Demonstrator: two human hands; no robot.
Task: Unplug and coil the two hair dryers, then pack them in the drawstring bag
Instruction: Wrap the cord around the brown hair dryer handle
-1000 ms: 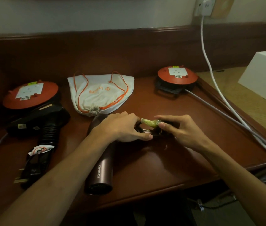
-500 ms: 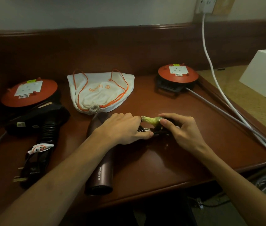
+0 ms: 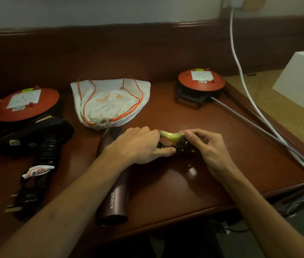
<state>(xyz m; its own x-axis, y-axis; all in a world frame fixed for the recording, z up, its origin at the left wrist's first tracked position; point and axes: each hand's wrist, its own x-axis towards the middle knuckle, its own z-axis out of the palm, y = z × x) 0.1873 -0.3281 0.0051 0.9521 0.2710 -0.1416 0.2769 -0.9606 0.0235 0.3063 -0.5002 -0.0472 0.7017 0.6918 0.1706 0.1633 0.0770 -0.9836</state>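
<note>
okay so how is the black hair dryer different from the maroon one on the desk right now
The black hair dryer lies at the desk's left, untouched; the maroon hair dryer lies in the middle, partly under the left hand. The black one's handle is ribbed, the maroon one's barrel smooth and marked KHIND. The black one's plug lies free; the maroon one's cord bundle is held in both hands, the right hand at its end. Both are outside the drawstring bag.
</note>
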